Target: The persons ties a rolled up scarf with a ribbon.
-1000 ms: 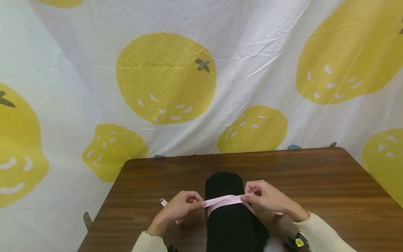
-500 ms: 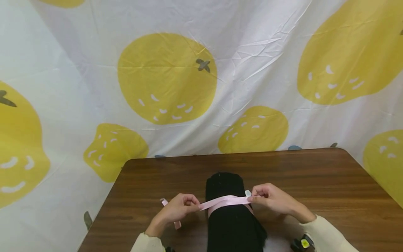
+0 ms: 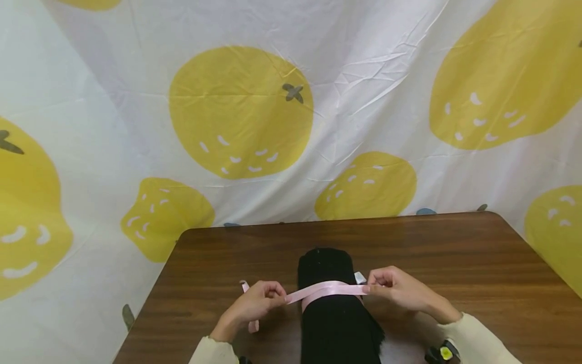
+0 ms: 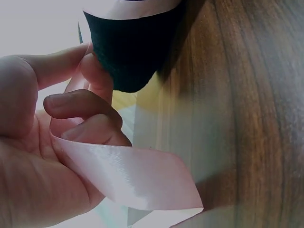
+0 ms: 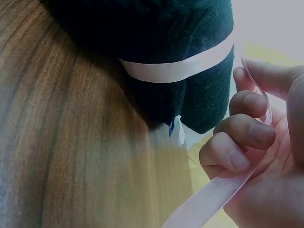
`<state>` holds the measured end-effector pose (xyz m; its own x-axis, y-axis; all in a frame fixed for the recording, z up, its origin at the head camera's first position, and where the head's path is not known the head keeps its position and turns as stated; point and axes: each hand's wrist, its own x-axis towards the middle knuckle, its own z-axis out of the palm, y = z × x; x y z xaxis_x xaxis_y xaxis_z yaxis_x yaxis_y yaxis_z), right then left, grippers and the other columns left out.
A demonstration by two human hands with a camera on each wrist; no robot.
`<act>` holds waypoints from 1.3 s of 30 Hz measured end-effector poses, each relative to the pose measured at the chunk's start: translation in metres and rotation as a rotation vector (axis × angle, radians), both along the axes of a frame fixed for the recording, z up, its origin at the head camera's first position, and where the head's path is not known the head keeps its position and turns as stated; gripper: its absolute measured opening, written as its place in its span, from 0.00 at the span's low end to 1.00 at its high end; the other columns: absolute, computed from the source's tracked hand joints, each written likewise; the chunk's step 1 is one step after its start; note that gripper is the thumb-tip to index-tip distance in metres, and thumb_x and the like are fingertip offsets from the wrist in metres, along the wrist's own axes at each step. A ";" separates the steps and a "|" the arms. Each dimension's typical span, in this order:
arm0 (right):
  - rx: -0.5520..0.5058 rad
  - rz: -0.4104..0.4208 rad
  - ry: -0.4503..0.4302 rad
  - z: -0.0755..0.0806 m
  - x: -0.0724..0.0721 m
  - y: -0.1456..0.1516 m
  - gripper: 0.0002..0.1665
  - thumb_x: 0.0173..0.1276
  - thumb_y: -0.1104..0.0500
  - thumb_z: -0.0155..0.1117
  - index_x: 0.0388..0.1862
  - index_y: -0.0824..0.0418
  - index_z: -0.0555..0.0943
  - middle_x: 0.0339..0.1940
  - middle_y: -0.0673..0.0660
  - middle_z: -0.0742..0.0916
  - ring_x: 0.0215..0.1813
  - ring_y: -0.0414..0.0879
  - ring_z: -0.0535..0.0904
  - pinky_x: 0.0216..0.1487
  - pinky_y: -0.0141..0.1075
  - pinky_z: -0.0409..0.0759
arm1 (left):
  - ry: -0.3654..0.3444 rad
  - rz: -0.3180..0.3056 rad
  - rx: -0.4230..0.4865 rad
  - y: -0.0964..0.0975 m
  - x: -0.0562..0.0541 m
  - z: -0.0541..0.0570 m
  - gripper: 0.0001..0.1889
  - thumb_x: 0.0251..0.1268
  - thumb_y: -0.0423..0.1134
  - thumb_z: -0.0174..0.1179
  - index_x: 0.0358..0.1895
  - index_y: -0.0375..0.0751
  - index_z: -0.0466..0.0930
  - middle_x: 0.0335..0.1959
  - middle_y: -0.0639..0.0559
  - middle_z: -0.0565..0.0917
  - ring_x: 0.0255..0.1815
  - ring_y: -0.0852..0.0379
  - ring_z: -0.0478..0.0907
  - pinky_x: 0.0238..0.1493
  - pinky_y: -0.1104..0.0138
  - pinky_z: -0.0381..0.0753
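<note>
A rolled black cloth (image 3: 338, 328) with a fringed edge lies on the wooden table, pointing away from me. Around it runs a pink satin ribbon (image 3: 334, 288), its two ends crossed on top of the roll. At the roll's left, my left hand (image 3: 256, 305) pinches one end between thumb and index finger; the ribbon's tail (image 4: 128, 175) passes through the palm and hangs below. To the right, my right hand (image 3: 402, 290) pinches the other end, its tail (image 5: 204, 202) trailing past the curled fingers. Both stretches are drawn out sideways.
The brown wooden table (image 3: 464, 263) has its far edge against a white curtain (image 3: 364, 101) printed with yellow lemons. A small white tag (image 3: 360, 278) sticks out at the roll's right side, beside my right hand.
My right hand has moved right and slightly down, and the left a little to the left, spreading the ribbon ends apart. The white tag has come into sight.
</note>
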<state>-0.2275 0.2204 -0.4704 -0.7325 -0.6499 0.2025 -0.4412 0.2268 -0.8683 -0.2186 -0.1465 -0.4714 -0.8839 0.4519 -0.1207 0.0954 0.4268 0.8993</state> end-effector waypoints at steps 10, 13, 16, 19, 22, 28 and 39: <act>-0.027 0.022 -0.048 -0.005 0.001 -0.002 0.09 0.73 0.65 0.58 0.32 0.70 0.78 0.17 0.58 0.66 0.23 0.30 0.61 0.17 0.32 0.55 | -0.027 0.007 0.052 0.003 0.001 -0.005 0.06 0.67 0.33 0.61 0.36 0.32 0.79 0.29 0.38 0.86 0.24 0.61 0.68 0.25 0.71 0.62; -0.023 0.021 -0.053 -0.005 0.000 -0.001 0.09 0.73 0.66 0.57 0.32 0.70 0.77 0.18 0.48 0.67 0.23 0.30 0.61 0.17 0.32 0.55 | -0.072 0.036 0.075 0.004 0.000 -0.005 0.06 0.66 0.34 0.63 0.36 0.33 0.80 0.26 0.44 0.85 0.22 0.61 0.67 0.21 0.72 0.62; -0.017 0.020 -0.059 -0.006 0.000 -0.001 0.09 0.73 0.65 0.57 0.32 0.69 0.77 0.21 0.42 0.69 0.23 0.30 0.62 0.18 0.32 0.56 | -0.076 0.057 0.070 0.005 0.000 -0.005 0.07 0.66 0.36 0.64 0.38 0.34 0.82 0.23 0.50 0.81 0.21 0.60 0.67 0.19 0.71 0.62; -0.013 0.022 -0.063 -0.007 0.000 -0.001 0.09 0.73 0.65 0.57 0.32 0.68 0.78 0.21 0.41 0.69 0.24 0.30 0.62 0.19 0.32 0.57 | -0.021 0.069 0.042 0.006 -0.001 -0.005 0.11 0.66 0.40 0.65 0.37 0.34 0.84 0.19 0.54 0.74 0.22 0.60 0.66 0.21 0.71 0.62; -0.013 0.026 -0.062 -0.008 0.000 -0.001 0.09 0.73 0.66 0.57 0.31 0.68 0.78 0.21 0.41 0.69 0.24 0.30 0.62 0.19 0.33 0.58 | 0.008 0.091 0.027 0.007 0.000 -0.005 0.14 0.65 0.44 0.66 0.35 0.33 0.85 0.17 0.57 0.69 0.21 0.59 0.63 0.21 0.70 0.59; -0.007 0.024 -0.074 -0.009 0.000 -0.001 0.10 0.73 0.64 0.58 0.32 0.69 0.77 0.20 0.41 0.69 0.22 0.30 0.61 0.17 0.32 0.55 | 0.008 0.106 0.030 0.008 0.001 -0.008 0.13 0.65 0.42 0.66 0.32 0.32 0.84 0.16 0.58 0.68 0.21 0.60 0.62 0.21 0.70 0.58; 0.015 0.010 -0.131 -0.016 0.002 0.003 0.11 0.74 0.60 0.59 0.33 0.68 0.78 0.19 0.43 0.67 0.19 0.30 0.60 0.15 0.31 0.54 | 0.018 0.095 -0.006 0.011 0.004 -0.014 0.15 0.65 0.39 0.65 0.29 0.28 0.80 0.14 0.59 0.66 0.18 0.61 0.60 0.19 0.70 0.57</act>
